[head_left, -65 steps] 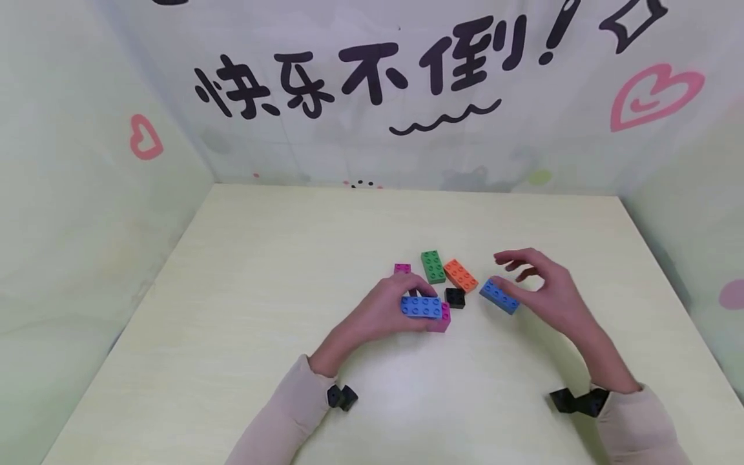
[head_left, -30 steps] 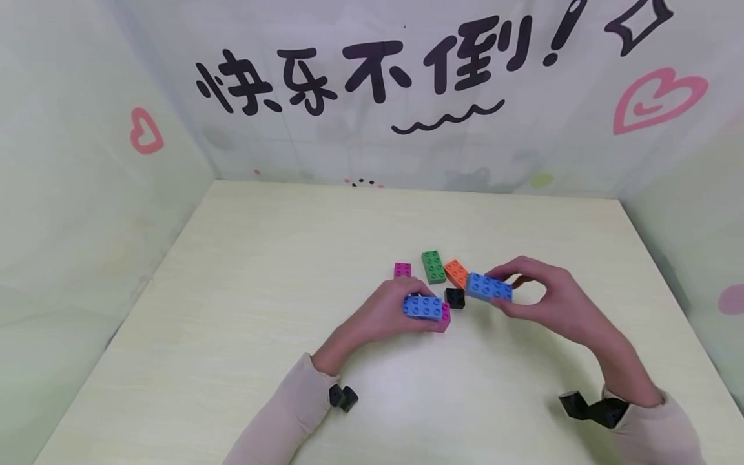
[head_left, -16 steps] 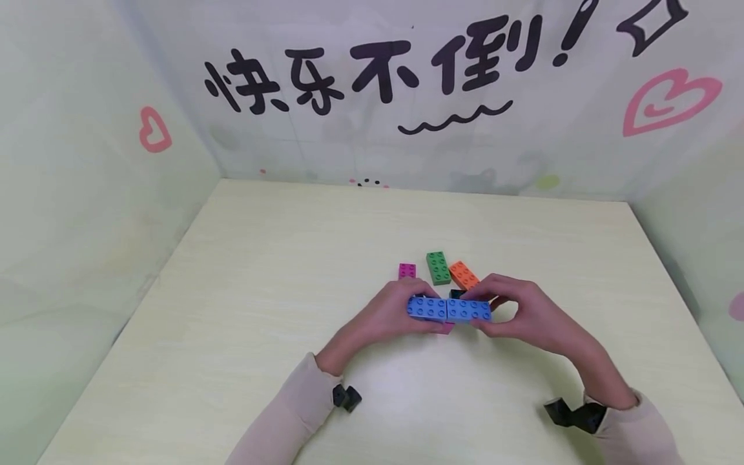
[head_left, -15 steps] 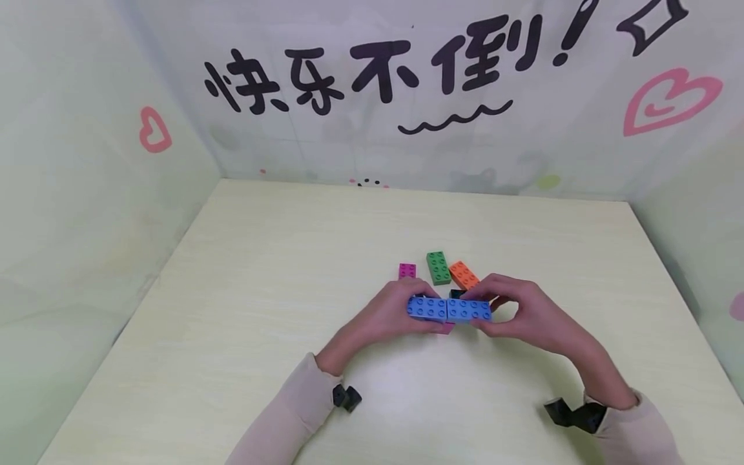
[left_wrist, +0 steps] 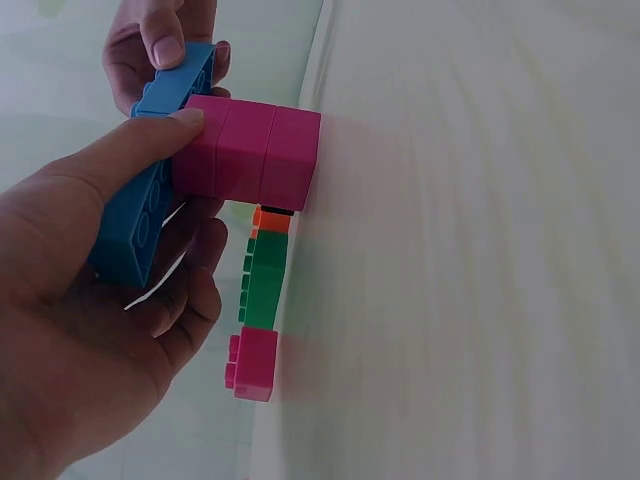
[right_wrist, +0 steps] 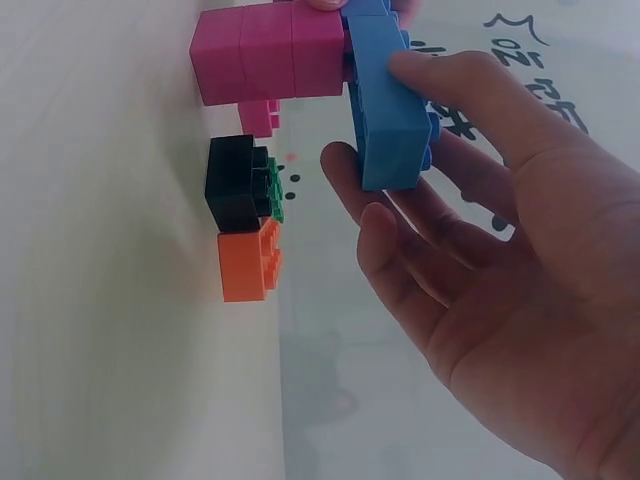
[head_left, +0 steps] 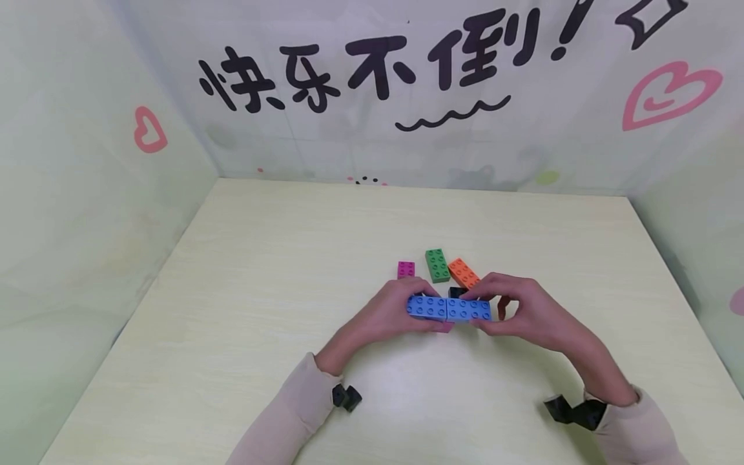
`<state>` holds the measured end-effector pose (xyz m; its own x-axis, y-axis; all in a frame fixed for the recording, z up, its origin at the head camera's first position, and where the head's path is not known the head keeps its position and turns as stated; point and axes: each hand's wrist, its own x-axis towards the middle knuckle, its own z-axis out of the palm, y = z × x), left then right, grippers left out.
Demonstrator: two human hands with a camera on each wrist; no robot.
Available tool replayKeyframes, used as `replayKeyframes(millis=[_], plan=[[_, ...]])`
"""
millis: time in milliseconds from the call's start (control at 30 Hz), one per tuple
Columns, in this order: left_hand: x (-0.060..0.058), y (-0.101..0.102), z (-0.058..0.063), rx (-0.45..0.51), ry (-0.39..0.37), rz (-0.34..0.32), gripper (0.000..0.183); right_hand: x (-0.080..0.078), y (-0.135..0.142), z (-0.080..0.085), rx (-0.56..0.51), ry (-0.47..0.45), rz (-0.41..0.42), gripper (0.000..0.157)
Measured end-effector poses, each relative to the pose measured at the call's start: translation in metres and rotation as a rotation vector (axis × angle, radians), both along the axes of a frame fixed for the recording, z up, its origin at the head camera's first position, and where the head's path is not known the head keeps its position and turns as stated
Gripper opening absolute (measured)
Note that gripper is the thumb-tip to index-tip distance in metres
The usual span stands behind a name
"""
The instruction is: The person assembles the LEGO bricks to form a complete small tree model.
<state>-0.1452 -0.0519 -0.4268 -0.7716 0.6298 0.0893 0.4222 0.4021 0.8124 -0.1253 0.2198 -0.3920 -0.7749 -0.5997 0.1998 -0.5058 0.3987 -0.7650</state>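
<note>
A stack of three pink toy bricks [left_wrist: 240, 150] stands on the table under two blue bricks laid end to end. My left hand [head_left: 391, 313] grips the stack near its top, the thumb on the uppermost pink brick and beside the left blue brick [head_left: 426, 307]. The right blue brick [head_left: 468, 310] is pinched between the thumb and fingers of my right hand [head_left: 520, 309]. It sits over the stack's right part and sticks out to the right, as the right wrist view shows. From above, the blue bricks and my left hand hide most of the stack.
Behind the hands lie a green brick [head_left: 437, 265], an orange brick [head_left: 464, 274] and a single pink brick [head_left: 405, 269]. A black brick [head_left: 456, 292], partly covered in the head view, is just behind the stack. Printed fabric walls [head_left: 372, 142] enclose the pale table [head_left: 290, 245].
My right hand has lifted the second blue brick off the table and brought it left, against the first one on the pink stack. The left hand stays on the stack; little differs since half a second ago.
</note>
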Motion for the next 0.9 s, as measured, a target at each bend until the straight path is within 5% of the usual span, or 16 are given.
replayKeyframes(millis=[367,900], plan=[[0.005,0.010,0.000,0.112,0.154,-0.021,0.041,-0.001,0.002,-0.001,0.048,0.013,-0.020,0.040],[0.005,0.014,0.004,0.070,0.155,0.012,0.037,-0.002,0.001,-0.007,0.069,-0.019,-0.024,0.041]])
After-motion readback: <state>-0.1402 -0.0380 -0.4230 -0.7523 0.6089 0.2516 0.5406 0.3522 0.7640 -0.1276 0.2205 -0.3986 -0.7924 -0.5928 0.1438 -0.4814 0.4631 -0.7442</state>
